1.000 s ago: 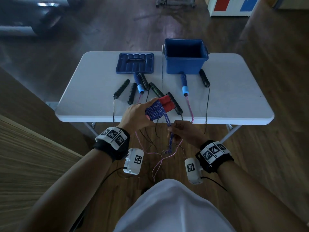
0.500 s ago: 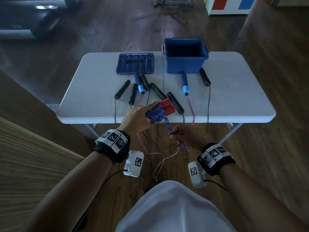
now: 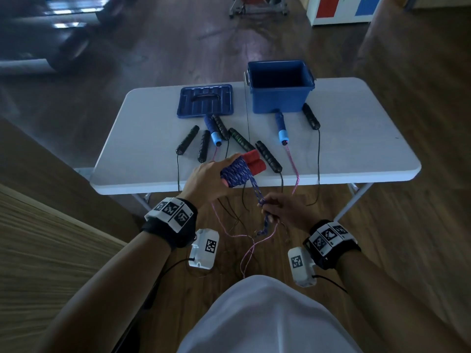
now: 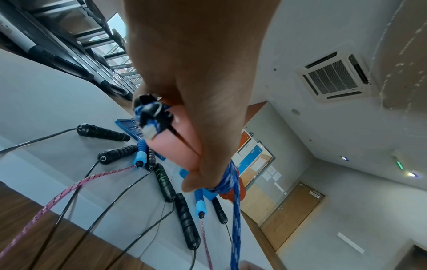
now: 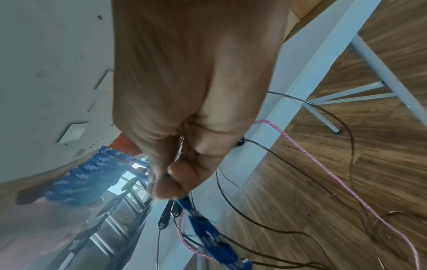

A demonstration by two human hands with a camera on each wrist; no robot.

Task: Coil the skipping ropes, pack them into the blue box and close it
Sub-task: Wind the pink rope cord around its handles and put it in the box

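Note:
My left hand point(image 3: 206, 178) grips the two red handles point(image 3: 254, 161) of a skipping rope, held together over the table's near edge, with blue braided rope point(image 3: 235, 173) wound round them. A strand of that rope runs down to my right hand point(image 3: 283, 211), which pinches it below the table edge; the loose end point(image 5: 208, 235) hangs under the fist. The open blue box point(image 3: 280, 90) stands at the back of the white table point(image 3: 356, 149), its lid point(image 3: 205, 100) flat to its left. In the left wrist view the thumb point(image 4: 208, 164) presses on the handles.
Several black-handled ropes point(image 3: 269, 156) and a pink rope with blue handles point(image 3: 281, 128) lie on the table, their cords hanging over the near edge to the wooden floor. A wooden panel stands at the left. Table legs point(image 5: 379, 73) are under the right end.
My right hand has drawn the blue strand down and slightly right, away from the left hand. The left hand holds the wrapped handles in about the same place.

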